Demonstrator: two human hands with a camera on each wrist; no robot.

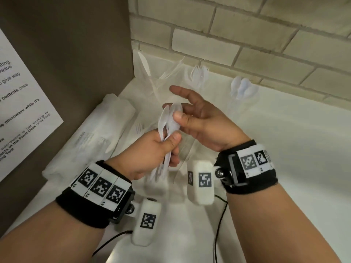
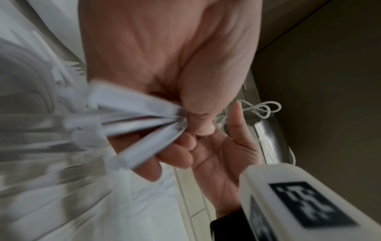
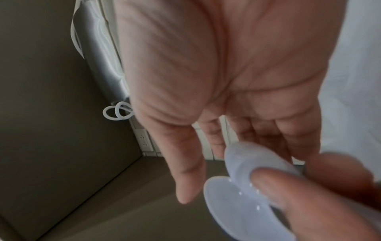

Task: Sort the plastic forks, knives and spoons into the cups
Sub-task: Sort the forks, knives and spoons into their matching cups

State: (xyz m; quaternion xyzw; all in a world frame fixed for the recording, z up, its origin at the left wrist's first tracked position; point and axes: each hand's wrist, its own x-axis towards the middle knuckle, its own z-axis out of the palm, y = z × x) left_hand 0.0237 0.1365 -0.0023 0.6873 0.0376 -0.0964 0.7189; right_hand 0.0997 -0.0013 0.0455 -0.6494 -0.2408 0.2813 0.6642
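Note:
My left hand (image 1: 157, 150) grips a bundle of white plastic spoons (image 1: 167, 122) by their handles, bowls pointing up. In the left wrist view the handles (image 2: 134, 120) fan out, blurred, from under the thumb. My right hand (image 1: 197, 118) meets the bundle from the right. Its thumb lies on one spoon's bowl (image 3: 253, 163), some fingers sit behind the bowl, and the index finger sticks out. At the back, forks (image 1: 197, 73) and spoons (image 1: 244, 88) stand in clear cups that are hard to make out. A white knife (image 1: 144, 63) leans in the corner.
A flat white plastic-wrapped pack (image 1: 95, 137) lies on the counter at left, with a loose fork (image 1: 139, 128) beside it. A brown panel with a printed notice (image 1: 20, 103) closes the left side, and a brick wall (image 1: 247, 35) runs behind. Black cables (image 1: 220, 221) trail near my wrists.

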